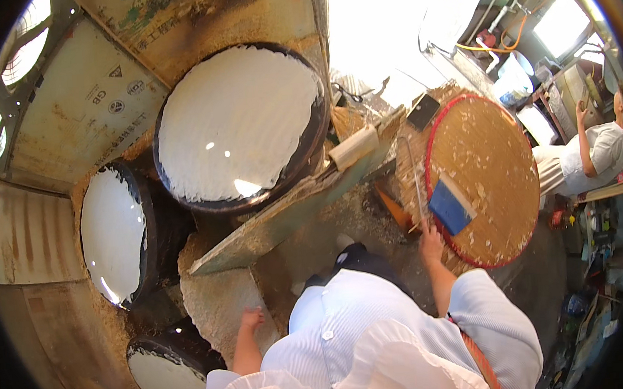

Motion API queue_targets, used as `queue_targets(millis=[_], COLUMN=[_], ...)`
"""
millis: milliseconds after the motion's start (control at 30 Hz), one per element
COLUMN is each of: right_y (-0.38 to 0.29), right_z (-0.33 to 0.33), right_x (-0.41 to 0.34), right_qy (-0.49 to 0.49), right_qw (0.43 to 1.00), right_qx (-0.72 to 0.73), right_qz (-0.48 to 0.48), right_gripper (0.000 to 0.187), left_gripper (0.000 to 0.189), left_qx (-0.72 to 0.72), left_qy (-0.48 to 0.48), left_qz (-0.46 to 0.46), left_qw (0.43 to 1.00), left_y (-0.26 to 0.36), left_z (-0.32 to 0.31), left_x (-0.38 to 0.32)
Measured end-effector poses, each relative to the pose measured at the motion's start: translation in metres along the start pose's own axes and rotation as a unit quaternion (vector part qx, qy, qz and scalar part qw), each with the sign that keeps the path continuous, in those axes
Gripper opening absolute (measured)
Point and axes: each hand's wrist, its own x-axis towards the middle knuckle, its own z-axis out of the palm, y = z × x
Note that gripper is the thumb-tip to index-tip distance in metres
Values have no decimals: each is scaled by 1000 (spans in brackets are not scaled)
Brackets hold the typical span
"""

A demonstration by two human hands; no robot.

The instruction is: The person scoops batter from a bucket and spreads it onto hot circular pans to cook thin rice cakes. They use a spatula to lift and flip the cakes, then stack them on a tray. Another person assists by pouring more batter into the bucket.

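Note:
My right hand point(431, 244) grips the lower end of a long, thin stick-like tool point(416, 179), which points away from me along the left side of a round wooden board point(496, 160) with a red rim. On that board lies a blue scraper point(448, 206) with a pale edge, close to my hand. My left hand point(253, 319) hangs over a whitish, crusted slab point(221, 295); its fingers are curled, and whether they hold anything is unclear. Ahead and to my left are three round dark griddles, a large one point(236, 129) and two others point(114, 235) point(167, 378), coated in white batter.
A splattered upright panel point(286, 218) runs between the griddles and me. Near its far end sits a pale roll-like piece point(352, 147), with a dark rectangular block point(423, 112) beyond. Stained metal sheets point(82, 96) wall the left. Another person point(592, 147) stands at far right.

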Motion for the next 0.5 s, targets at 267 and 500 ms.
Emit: queue_targets(millis=[267,500], right_y=[47,82], right_z=[-56,-64], right_x=[51,77], right_qy=[26,-124], right_qw=[998,990], right_qx=[-33,-9], right_qz=[-41,-69], right_gripper=[76,101], left_gripper=[26,11], left_qx=[121,224], left_qy=[4,205], left_qz=[275,277], left_qw=[954,912], left_y=[106,74], left_z=[149,137], left_x=[-79,-141])
